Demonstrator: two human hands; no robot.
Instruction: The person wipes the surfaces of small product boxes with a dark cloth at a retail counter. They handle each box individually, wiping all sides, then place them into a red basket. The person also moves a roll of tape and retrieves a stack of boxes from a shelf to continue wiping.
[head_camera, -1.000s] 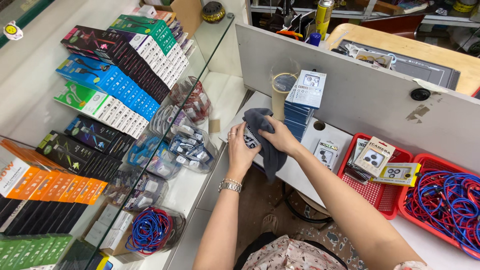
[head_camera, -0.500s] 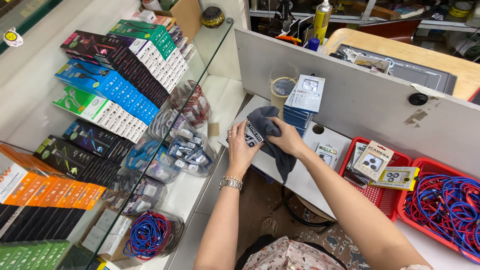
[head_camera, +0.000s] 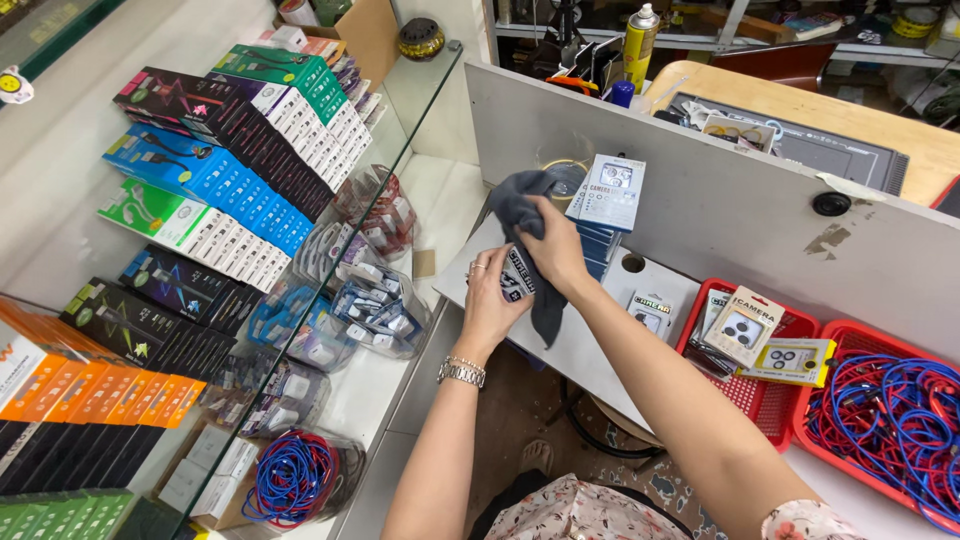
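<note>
While rows of coloured boxes (head_camera: 230, 170) fill the glass case (head_camera: 400, 130) at far left, w/ clear tubs of small packets (head_camera: 375, 305) on the shelf below and a coil of blue/red cable (head_camera: 293, 478) lower down, the hands meet over the near edge of the white table (head_camera: 590, 350).

Left hand (head_camera: 492, 300), watch on wrist, ring on a finger, grip closed round a small dark packet (head_camera: 516, 275) w/ white print, held upright just above the table edge. Only part of the packet shows betw. the two hands.

Right hand (head_camera: 556, 250) sits directly on top of it, grip closed on a grey cloth (head_camera: 520, 205); cloth bunches above the knuckles and a tail hangs down past the wrist, pressed against the packet's face.

Just right of the hands: a stack of blue-white boxes (head_camera: 608, 195), touching the grey partition wall (head_camera: 720, 200). Further right on the table, a small carded packet (head_camera: 652, 310) beside a round hole. Then a red basket (head_camera: 770, 385) holding carded lens packs, and next to it a 2nd red basket (head_camera: 860, 335) full of blue and red cables (head_camera: 895, 420).
</note>
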